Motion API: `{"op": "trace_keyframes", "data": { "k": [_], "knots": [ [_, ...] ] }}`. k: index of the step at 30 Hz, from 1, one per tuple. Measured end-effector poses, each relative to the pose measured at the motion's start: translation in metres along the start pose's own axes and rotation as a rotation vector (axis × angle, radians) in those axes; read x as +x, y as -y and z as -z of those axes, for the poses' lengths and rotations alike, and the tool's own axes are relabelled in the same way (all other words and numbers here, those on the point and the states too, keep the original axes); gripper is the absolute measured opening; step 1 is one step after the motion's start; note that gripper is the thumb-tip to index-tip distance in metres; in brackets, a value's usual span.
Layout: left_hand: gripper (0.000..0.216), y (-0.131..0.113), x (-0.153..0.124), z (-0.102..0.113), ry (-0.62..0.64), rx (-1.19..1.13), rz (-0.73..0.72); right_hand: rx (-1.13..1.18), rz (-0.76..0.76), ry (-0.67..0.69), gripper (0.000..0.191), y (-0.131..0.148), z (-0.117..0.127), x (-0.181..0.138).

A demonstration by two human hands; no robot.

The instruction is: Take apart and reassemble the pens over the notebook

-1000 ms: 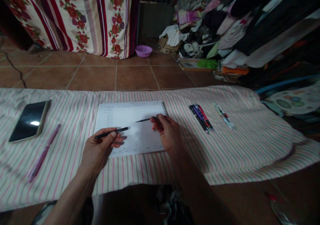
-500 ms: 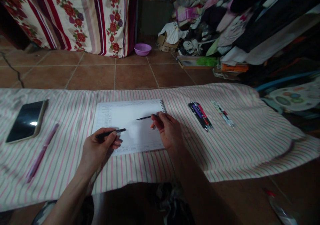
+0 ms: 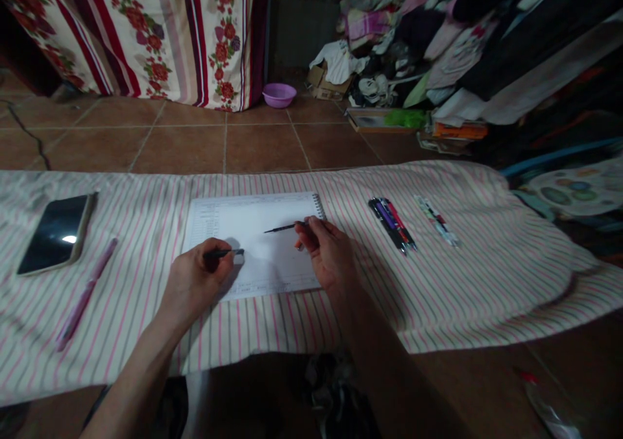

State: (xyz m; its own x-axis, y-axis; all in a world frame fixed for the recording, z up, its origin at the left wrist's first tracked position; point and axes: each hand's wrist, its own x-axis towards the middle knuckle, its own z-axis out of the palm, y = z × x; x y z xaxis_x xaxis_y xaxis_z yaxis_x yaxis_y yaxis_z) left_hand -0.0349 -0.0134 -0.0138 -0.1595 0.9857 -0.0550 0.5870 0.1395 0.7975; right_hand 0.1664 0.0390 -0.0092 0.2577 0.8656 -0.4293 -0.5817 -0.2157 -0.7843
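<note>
My left hand [image 3: 199,271], fingers curled closed, pinches a short black pen barrel [image 3: 220,253] above a spiral notepad [image 3: 263,208]. To its right, the thumb and fingers of my right hand [image 3: 327,247] grip a thin black pen refill [image 3: 280,229], whose pointed end aims left over the white page. A small orange bit [image 3: 298,245] shows by the right fingers; I cannot tell what it is. The refill and the barrel are apart. Printed rows run along the page's left and bottom edges.
A phone [image 3: 54,234] and a pink pen [image 3: 86,296] lie left on the striped cloth [image 3: 302,325]. Several pens [image 3: 392,225] sit to the right, beside pale ones [image 3: 437,221]. Beyond the cloth are a purple basin [image 3: 279,96] and piled clothes [image 3: 370,26].
My left hand has turned, its fingers curling further round the black barrel, so less of it shows. The right hand stays almost still with the refill.
</note>
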Motion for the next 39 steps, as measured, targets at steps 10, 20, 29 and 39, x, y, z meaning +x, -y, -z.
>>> {"op": "trace_keyframes", "data": {
  "k": [10, 20, 29, 39],
  "knots": [
    [0.02, -0.009, 0.008, -0.009, -0.029, 0.063, -0.052, 0.044, 0.007, 0.02, 0.009, 0.001, 0.002, -0.001],
    [0.028, -0.007, 0.011, -0.007, -0.034, -0.388, 0.231, 0.093, -0.005, -0.004, 0.017, 0.008, 0.004, -0.003],
    [0.041, 0.017, 0.013, 0.005, 0.103, -0.66, 0.225, 0.097, -0.011, 0.008, 0.014, 0.007, 0.004, -0.001],
    [0.022, 0.032, 0.018, 0.011, -0.056, 0.055, -0.174, 0.086, -0.071, 0.041, 0.007, -0.005, -0.001, -0.005]
  ]
}}
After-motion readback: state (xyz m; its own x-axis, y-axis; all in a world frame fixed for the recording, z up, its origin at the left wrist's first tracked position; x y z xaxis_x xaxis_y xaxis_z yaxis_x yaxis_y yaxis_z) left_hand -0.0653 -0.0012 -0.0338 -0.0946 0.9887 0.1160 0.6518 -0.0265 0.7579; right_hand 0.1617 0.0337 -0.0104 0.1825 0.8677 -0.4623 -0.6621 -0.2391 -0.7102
